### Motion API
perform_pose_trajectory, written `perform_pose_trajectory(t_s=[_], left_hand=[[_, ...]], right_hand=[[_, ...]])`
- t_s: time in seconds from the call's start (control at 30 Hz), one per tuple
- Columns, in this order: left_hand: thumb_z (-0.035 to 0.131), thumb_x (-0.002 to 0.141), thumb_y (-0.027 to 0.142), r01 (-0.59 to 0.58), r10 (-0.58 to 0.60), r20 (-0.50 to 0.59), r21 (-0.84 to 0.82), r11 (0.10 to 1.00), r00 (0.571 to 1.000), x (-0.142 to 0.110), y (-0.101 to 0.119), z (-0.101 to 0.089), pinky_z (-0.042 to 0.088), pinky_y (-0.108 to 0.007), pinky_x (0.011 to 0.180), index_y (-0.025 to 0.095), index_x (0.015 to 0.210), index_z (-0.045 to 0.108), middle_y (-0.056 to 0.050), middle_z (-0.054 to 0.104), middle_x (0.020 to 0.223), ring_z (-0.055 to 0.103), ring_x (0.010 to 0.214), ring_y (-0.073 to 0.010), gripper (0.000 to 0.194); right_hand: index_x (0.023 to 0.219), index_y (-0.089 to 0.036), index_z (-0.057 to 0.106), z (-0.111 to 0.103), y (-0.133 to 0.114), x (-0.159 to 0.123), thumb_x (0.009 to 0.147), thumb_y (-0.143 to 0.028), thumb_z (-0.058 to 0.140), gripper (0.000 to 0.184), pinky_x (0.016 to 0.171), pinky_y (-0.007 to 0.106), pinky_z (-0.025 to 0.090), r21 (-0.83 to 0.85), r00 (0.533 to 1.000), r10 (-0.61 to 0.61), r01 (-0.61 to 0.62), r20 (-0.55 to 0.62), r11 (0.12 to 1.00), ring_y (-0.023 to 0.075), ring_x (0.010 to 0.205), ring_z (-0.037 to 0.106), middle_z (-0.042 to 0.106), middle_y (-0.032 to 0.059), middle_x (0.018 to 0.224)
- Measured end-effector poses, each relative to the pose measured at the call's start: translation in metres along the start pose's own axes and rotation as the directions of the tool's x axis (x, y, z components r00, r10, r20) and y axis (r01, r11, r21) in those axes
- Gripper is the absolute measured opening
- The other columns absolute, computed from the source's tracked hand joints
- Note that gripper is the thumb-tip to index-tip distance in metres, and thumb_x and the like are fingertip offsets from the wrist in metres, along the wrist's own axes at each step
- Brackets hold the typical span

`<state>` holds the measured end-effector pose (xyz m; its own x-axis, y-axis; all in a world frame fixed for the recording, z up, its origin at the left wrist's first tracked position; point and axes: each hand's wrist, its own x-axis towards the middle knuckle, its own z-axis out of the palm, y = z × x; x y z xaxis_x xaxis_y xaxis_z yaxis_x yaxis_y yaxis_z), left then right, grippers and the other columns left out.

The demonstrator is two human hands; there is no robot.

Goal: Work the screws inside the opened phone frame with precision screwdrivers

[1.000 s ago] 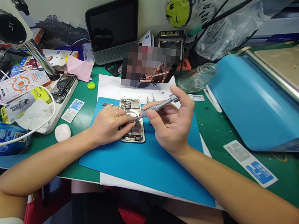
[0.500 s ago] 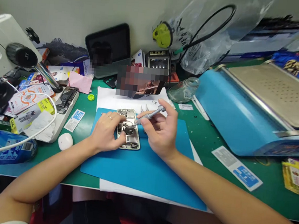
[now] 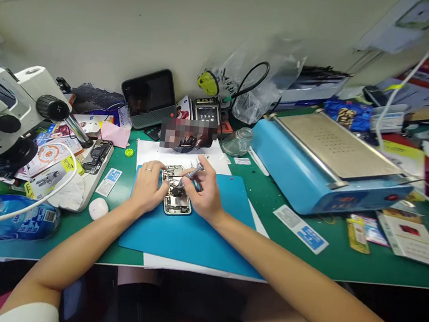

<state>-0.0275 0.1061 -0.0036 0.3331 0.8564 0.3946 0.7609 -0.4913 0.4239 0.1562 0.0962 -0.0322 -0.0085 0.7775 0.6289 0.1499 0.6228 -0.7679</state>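
One phone (image 3: 178, 203): on mat (image 3: 191, 242), long axis near to far
Left hand (image 3: 150, 182): half curled at phone's left edge, grip unclear
Right hand (image 3: 207, 191): closed round screwdriver (image 3: 196, 171), just right of phone

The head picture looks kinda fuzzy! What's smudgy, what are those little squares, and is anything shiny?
In the head view, tiny parts inside the opened phone blur together; in the same view, blocky squares hide part of the propped-up screen and a bit of the dark display; also in the head view, light gleams on the metal pole.
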Motion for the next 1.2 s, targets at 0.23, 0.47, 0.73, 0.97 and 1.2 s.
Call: perform_pose_trajectory(t_s=[0.23,0.47,0.73,0.97,1.2], left_hand=[[0.051,0.089,0.026,0.008,-0.008,-0.009,0.007,1.0,1.0,-0.002,-0.005,0.002,0.033,-0.047,0.112,0.016,0.134,0.048,-0.015,0.053,0.137,0.043,0.131,-0.0312,0.046],[0.051,0.093,0.031,0.064,-0.065,0.013,0.079,0.995,0.998,-0.012,-0.004,-0.002,0.024,-0.056,0.118,0.013,0.146,0.04,-0.016,0.054,0.141,0.037,0.138,-0.034,0.056],[0.048,0.097,0.029,0.069,-0.074,0.095,0.054,0.996,0.993,-0.02,0.0,-0.008,0.029,-0.052,0.117,0.021,0.143,0.048,-0.009,0.064,0.13,0.049,0.125,-0.0287,0.047],[0.055,0.1,0.032,0.08,-0.087,0.084,0.081,0.993,0.993,-0.016,-0.004,-0.004,0.047,-0.048,0.101,0.018,0.133,0.055,-0.009,0.063,0.122,0.058,0.115,-0.0256,0.036],[0.062,0.099,0.037,0.047,-0.057,0.07,0.146,0.988,0.996,-0.011,-0.006,-0.003,0.053,-0.047,0.098,0.017,0.125,0.06,-0.01,0.061,0.128,0.062,0.113,-0.0239,0.033]], right_hand=[[0.148,-0.025,0.029,0.0,-0.001,-0.001,0.095,-0.027,0.058,0.061,0.08,0.035,0.06,-0.045,1.0,0.031,-0.031,-0.004,0.999,0.0165,0.086,0.072,0.075,0.0048,0.1],[0.143,-0.026,0.032,-0.003,0.002,-0.009,0.094,-0.023,0.062,0.058,0.076,0.034,0.06,0.017,0.998,0.053,-0.054,0.025,0.998,0.0182,0.088,0.073,0.076,0.0085,0.107],[0.142,-0.028,0.034,-0.013,-0.004,-0.013,0.096,-0.018,0.058,0.053,0.077,0.037,0.063,0.046,1.0,0.002,-0.003,0.029,0.999,0.0192,0.091,0.073,0.075,0.0083,0.104],[0.145,-0.026,0.032,-0.01,-0.001,-0.013,0.097,-0.018,0.056,0.055,0.074,0.037,0.064,-0.027,0.996,-0.08,0.081,0.031,0.996,0.0187,0.085,0.073,0.074,0.0073,0.099],[0.146,-0.028,0.032,-0.003,0.009,-0.017,0.095,-0.02,0.059,0.059,0.076,0.04,0.066,-0.132,0.969,-0.233,0.242,0.081,0.961,0.0202,0.085,0.074,0.074,0.0074,0.103]])
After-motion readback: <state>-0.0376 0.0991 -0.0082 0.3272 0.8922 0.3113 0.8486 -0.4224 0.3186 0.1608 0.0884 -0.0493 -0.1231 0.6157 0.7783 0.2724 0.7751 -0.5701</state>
